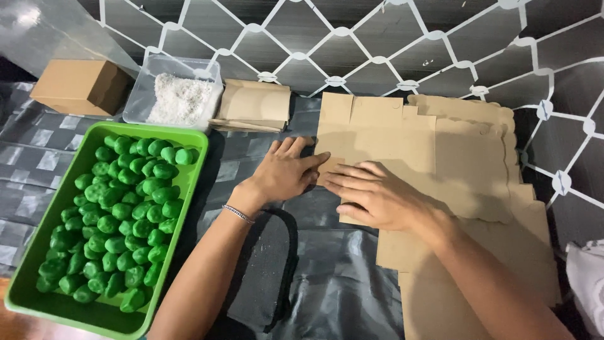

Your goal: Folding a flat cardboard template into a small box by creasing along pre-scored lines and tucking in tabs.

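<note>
Both hands' fingers flat on cardboard sheet

Both hands on flat cardboard

The light is soft and fairly dim, falling from above. A pale glare lies on the clear plastic sheet far up and to the left of the fingers. Under the left forearm, below the fingers, a dark shadow spreads over the glossy counter, which shows dull highlights. Focus holds sharp at the fingers; the frame's lower corners soften and stretch slightly.
</note>
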